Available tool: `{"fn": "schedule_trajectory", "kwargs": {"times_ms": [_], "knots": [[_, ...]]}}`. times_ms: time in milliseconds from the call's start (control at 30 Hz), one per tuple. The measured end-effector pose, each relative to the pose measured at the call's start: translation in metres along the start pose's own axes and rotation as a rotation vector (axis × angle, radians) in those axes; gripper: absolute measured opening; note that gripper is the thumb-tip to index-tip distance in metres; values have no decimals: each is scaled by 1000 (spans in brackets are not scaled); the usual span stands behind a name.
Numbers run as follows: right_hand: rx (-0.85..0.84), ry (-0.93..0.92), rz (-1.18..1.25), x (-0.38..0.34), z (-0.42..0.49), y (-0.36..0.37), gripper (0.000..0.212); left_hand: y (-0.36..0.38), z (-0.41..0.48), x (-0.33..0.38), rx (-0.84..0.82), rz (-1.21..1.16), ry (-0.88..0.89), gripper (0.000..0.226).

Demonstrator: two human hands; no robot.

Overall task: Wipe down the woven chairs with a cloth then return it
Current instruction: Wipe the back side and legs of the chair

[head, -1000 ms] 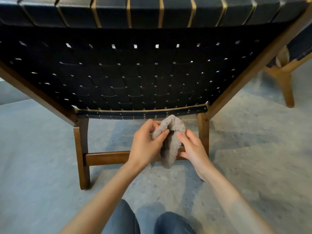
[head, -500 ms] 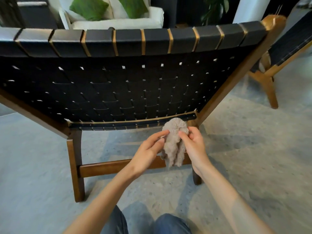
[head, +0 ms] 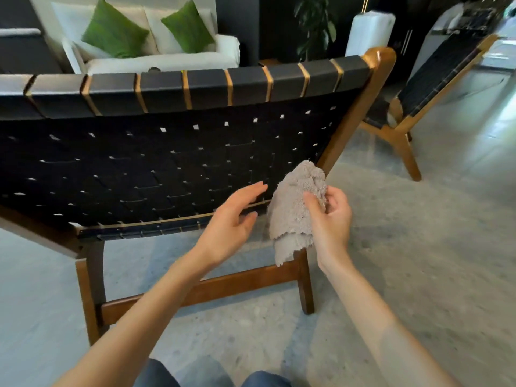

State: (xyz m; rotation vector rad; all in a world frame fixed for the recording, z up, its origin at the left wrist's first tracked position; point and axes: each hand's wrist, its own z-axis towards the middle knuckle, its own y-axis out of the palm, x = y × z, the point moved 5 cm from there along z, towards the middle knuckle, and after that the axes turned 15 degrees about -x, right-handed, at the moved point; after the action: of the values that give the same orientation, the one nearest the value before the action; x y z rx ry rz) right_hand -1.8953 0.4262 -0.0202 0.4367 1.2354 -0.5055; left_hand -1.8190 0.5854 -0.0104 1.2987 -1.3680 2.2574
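Now we see the cloth (head: 296, 208) pinched in our right hand (head: 329, 219), hanging in front of the lower right corner of the woven chair (head: 173, 163) back (grey, fluffy, bunched). Our left hand (head: 231, 224) is free, fingers relaxed, just beside the cloth. A second woven chair (head: 435, 76) stands well to the right.

White sofa (head: 167, 62), two green cushions (head: 111, 32), leafy plant (head: 315, 23), grey speckled floor (head: 418, 261)
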Motion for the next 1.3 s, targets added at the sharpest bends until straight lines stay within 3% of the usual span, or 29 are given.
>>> {"fn": "schedule_trajectory", "kwargs": {"times_ms": [133, 267, 467, 567, 733, 867, 967, 1067, 1133, 1233, 1300], "knots": [[247, -269, -37, -32, 19, -14, 22, -23, 14, 14, 93, 411, 80, 66], [379, -549, -141, -54, 54, -8, 18, -41, 33, 26, 148, 726, 137, 70], [251, -663, -733, -45, 95, 24, 46, -38, 46, 7, 137, 1094, 127, 77], [273, -661, -901, -33, 103, 33, 46, -40, 46, 0, 171, 1131, 104, 80], [409, -710, -943, -22, 109, 41, 39, -42, 53, -8, 177, 1177, 90, 83], [380, -680, -967, 0, 111, 43, 51, -42, 56, -12, 191, 1210, 92, 83], [188, -573, -1143, 46, 110, 51, 52, -44, 56, -13, 193, 1233, 87, 82], [-34, -392, -1071, 79, 103, 51, 39, -46, 53, -13, 182, 1245, 78, 81], [-168, -424, -1024, 86, 91, 52, 56, -46, 51, -11, 174, 1253, 78, 81], [59, -541, -943, 75, 77, 45, 72, -46, 46, -9, 159, 1253, 73, 81], [160, -704, -879, 48, 61, 46, 64, -47, 43, -9, 151, 1246, 69, 81]]}}
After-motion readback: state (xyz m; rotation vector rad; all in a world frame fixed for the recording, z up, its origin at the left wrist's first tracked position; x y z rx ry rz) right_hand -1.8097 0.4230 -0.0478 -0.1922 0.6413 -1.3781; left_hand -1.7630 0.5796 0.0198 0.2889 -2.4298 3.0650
